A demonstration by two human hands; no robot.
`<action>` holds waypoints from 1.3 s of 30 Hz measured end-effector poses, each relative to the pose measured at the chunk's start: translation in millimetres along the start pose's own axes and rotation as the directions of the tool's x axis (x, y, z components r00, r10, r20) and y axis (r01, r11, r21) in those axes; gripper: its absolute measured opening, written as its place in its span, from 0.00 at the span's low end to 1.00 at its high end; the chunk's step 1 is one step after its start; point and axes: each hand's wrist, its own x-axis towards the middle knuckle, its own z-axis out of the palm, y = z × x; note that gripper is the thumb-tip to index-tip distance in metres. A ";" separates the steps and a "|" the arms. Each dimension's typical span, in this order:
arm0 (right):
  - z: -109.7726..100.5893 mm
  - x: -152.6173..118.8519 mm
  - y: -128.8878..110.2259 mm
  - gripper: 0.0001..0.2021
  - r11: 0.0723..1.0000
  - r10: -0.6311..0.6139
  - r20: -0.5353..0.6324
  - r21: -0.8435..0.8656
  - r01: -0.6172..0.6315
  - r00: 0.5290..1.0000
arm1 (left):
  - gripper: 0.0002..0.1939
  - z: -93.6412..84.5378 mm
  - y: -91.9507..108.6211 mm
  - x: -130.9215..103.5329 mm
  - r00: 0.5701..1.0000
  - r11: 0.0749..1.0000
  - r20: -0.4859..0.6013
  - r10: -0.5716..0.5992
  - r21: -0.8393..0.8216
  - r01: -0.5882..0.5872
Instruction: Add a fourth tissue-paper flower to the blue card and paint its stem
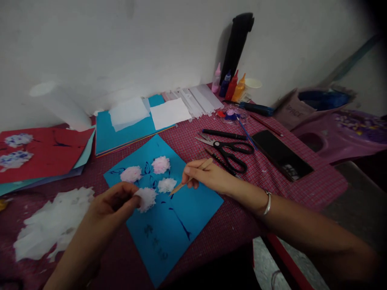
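My left hand pinches the edge of a ruffled white tissue paper flower over a blue sheet of paper. In my right hand is a thin wooden stick, its tip pointing down at the sheet beside a dark painted mark. Two pale pink tissue flowers, one at the left and one at the top, sit on the sheet with a smaller white flower. Dark blue painted stems and leaf outlines run between them, and handwriting marks the lower part.
Torn white tissue lies at the left, below a red sheet with flowers. Scissors, a phone and pens lie at the right. Paint bottles stand by the wall. Paper sheets are stacked at the back.
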 end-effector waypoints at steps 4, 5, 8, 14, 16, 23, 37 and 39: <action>0.5 2.5 1.5 0.15 0.998 0.007 -0.014 -0.060 -0.008 1.000 | 0.10 2.1 -2.3 0.6 1.000 0.998 -0.005 0.019 0.060 -0.018; 0.4 2.9 1.3 0.15 0.997 0.014 -0.021 -0.071 -0.016 1.000 | 0.10 1.5 -3.7 1.4 1.000 0.997 -0.001 0.028 0.075 -0.028; -0.1 3.9 0.4 0.15 0.995 0.042 -0.058 -0.086 -0.047 0.997 | 0.11 -0.9 -10.4 5.6 0.998 0.988 0.039 0.052 0.142 -0.057; 0.6 5.8 0.7 0.14 0.996 0.061 -0.075 -0.066 -0.066 0.995 | 0.11 -1.8 -23.3 13.4 0.983 0.965 0.140 0.120 0.218 -0.148; 1.1 6.2 2.4 0.13 0.997 0.054 -0.085 -0.052 -0.058 0.995 | 0.11 -2.0 -23.7 13.6 0.982 0.965 0.149 0.115 0.218 -0.146; 2.6 6.6 8.0 0.14 0.997 0.023 -0.131 -0.065 -0.032 0.991 | 0.11 1.1 -19.9 13.5 0.981 0.974 0.176 0.084 0.196 -0.118; -4.1 -0.4 14.9 0.15 0.986 0.117 -0.213 -0.090 -0.139 0.970 | 0.04 -37.3 -49.6 28.7 0.990 0.925 0.017 0.142 -0.359 -0.126; -7.5 0.1 15.5 0.15 0.985 0.148 -0.226 -0.050 -0.163 0.963 | 0.05 -40.2 -54.1 33.2 0.992 0.910 -0.007 0.122 -0.399 -0.115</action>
